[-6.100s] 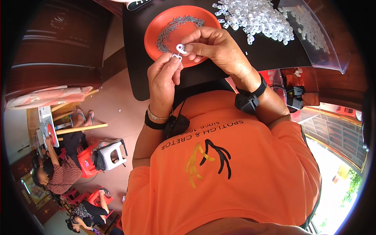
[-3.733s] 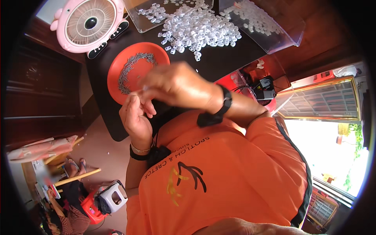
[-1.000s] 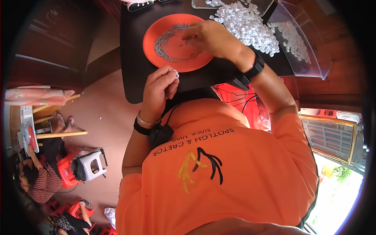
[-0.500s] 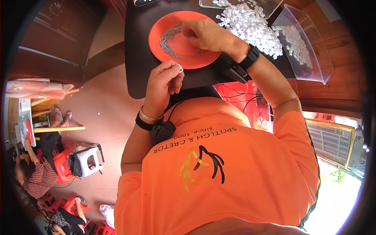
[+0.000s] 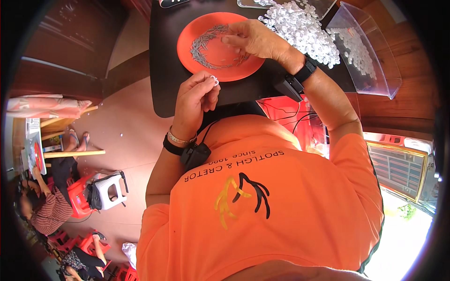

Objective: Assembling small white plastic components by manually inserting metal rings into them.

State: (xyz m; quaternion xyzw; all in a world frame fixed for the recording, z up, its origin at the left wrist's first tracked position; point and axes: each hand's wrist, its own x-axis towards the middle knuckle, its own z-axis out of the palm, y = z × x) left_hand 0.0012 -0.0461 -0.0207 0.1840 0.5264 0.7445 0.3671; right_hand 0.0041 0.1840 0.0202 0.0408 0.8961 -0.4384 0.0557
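Between the thumb and fingers of my left hand (image 5: 196,96) is pinched a small white plastic cable clip (image 5: 215,80), just off the near edge of an orange-red plate (image 5: 197,29). Thin grey nails (image 5: 200,52) lie in a curved band around the inside of that plate. My right hand (image 5: 253,40) hovers over the plate's right half with thumb and fingertips together. Whatever is in that pinch is too small to make out. A large heap of white clips (image 5: 300,33) lies to the right of the plate.
Beside the heap, a clear plastic tray (image 5: 370,61) holds more white clips. All this stands on a black table (image 5: 164,89). Cables hang near a red surface (image 5: 307,117) under its edge. At far left, people sit by red stools (image 5: 79,196) and a white stool (image 5: 112,189).
My right hand has shifted slightly to the right over the plate, its fingertips lifting off the nails. My left hand keeps its hold on the clip in the same place.
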